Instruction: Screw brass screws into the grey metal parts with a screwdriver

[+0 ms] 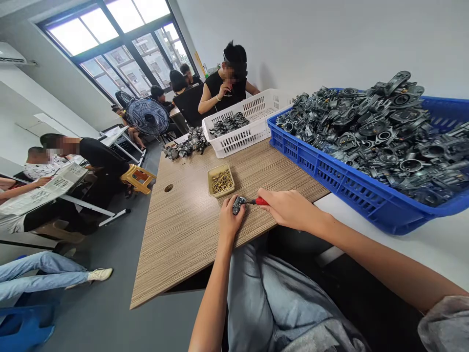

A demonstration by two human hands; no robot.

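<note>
My left hand (230, 218) is closed around a small grey metal part (239, 205) near the front edge of the wooden table (176, 234). In my right hand (289, 208) is a screwdriver with a red handle (261, 201). Its dark shaft points left and its tip meets the metal part; the exact contact is too small to make out. Just beyond my left hand stands a shallow beige tray (209, 185) holding many small brass-coloured screws (222, 182).
A blue crate (311, 161) heaped with grey metal castings (366, 127) stands at the right. Behind the tray are a white basket (234, 142) with dark parts and a pile of metal parts (188, 144). A person (230, 83) sits across; others sit left, near a fan (147, 115).
</note>
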